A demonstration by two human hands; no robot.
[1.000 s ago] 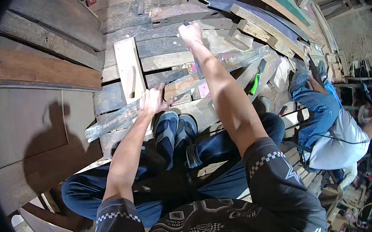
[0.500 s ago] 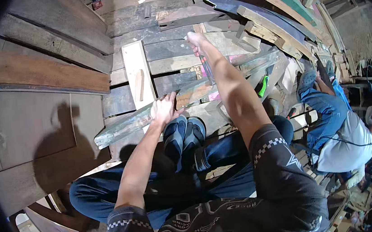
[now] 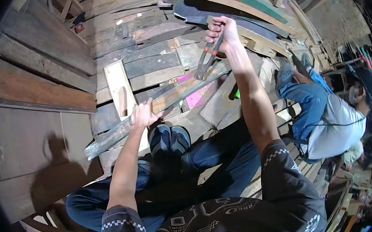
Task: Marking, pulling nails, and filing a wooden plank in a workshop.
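Note:
A long weathered plank (image 3: 179, 94) lies slantwise across the wood pile in front of my feet. My left hand (image 3: 143, 115) grips it near its middle. My right hand (image 3: 221, 31) is raised over the plank's far end and closed on the red-handled pincers (image 3: 206, 59), whose jaws point down at the plank's top face. My two dark shoes (image 3: 169, 138) rest just below the plank.
Old boards are stacked all around. A pale short board (image 3: 119, 86) with a slot lies to the left of the plank. A pink sheet (image 3: 202, 95) shows under the pile. A person (image 3: 331, 114) in a white shirt and blue jeans crouches at the right.
My right hand has lifted off the pile and now holds the pincers over the plank. The left hand stays on the plank, which has shifted a little.

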